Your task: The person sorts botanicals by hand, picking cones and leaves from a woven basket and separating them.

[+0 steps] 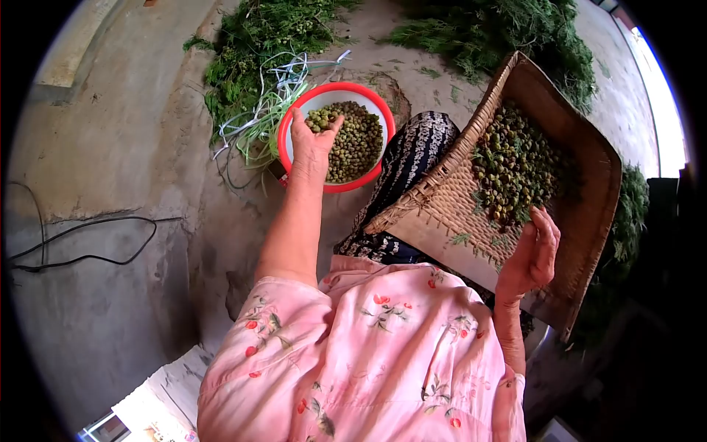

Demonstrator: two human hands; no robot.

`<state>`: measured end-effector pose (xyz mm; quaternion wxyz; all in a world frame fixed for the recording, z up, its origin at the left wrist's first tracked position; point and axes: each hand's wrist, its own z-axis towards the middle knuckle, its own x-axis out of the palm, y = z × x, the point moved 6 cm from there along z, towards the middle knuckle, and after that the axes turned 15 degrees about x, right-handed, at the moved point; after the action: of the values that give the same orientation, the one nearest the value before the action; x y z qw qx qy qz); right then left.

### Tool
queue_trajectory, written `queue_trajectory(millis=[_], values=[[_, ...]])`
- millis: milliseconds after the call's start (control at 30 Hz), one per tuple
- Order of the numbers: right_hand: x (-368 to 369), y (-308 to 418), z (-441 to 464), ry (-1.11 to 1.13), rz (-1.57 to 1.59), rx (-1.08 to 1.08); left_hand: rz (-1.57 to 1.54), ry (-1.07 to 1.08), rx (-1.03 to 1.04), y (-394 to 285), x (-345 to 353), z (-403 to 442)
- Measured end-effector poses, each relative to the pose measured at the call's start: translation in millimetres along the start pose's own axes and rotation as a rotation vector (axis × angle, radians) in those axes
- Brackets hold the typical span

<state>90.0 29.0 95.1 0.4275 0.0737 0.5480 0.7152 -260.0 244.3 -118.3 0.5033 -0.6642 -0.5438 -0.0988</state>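
My left hand [313, 144] is over a white bowl [294, 96] with a red rim. Its thumb and a finger are spread apart, and lighter green cones [321, 118] show between them; whether any rest on the hand is unclear. Small round green-brown seed cones [357, 144] fill much of the bowl. At my right, a woven scoop-shaped basket [434, 214] leans by my leg with a heap of similar cones [515, 166] inside. My right hand [534, 254] is at the near edge of that heap, fingers loosely curved and thumb apart, fingertips close to the cones.
Cut evergreen branches [258, 37] lie beyond the bowl, with more greenery [508, 33] behind the basket. Pale plastic strings [276, 99] tangle beside the bowl. A black cable [96, 258] loops over the concrete floor [125, 132] at left. My patterned trouser leg [420, 147] lies between bowl and basket.
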Motion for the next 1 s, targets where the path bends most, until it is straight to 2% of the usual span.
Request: queue_trajectory(millis=[67,100,300,433,500,533,633,700,767,800,833,900,933,1000], values=[[-4.6,-9.1,0.3,-0.007,-0.009,0.041,0.012,0.047,-0.058,-5.5,-4.0,2.9],[-6.7,-11.7,0.1,-0.003,-0.032,0.034,0.022,-0.22,-0.002,-4.3,-17.6,6.0],[-20.8,-30.4,2.1,-0.042,-0.026,0.086,0.026,-0.081,-0.017,-4.9,-23.9,8.3],[-47.9,-58.1,10.0,-0.116,-0.11,0.09,0.266,0.222,0.039,1.1,3.2,-12.4],[-71.7,-71.4,18.0,-0.215,-0.236,0.085,0.535,0.502,0.137,-3.0,54.4,-73.5],[-87.5,-77.9,23.4,-0.29,-0.362,0.042,0.706,0.589,0.216,-0.1,76.3,-103.0],[-141.1,-105.3,34.4,-0.459,-0.675,0.107,1.147,0.917,0.504,13.4,116.8,-170.0],[-172.5,-123.2,38.6,-0.527,-0.88,0.1,1.283,1.217,0.793,26.0,132.1,-204.6],[-201.6,-159.5,37.9,-0.431,-0.856,0.356,1.498,1.377,0.897,41.5,134.0,-227.3],[-209.7,-172.4,34.7,-0.376,-0.779,0.459,1.609,1.446,0.899,46.6,137.3,-239.1],[-212.3,-170.6,33.2,-0.385,-0.776,0.461,1.669,1.472,0.96,50.8,134.7,-239.7],[-207.4,-174.3,30.8,-0.192,-0.672,0.546,1.559,1.485,1.078,52.1,133.8,-241.5],[-206.3,-168.4,29.6,-0.189,-0.679,0.514,1.559,1.491,1.085,51.7,132.9,-241.7],[-208.0,-167.4,27.5,-0.19,-0.647,0.524,1.547,1.47,0.934,52.8,133.4,-235.8]])
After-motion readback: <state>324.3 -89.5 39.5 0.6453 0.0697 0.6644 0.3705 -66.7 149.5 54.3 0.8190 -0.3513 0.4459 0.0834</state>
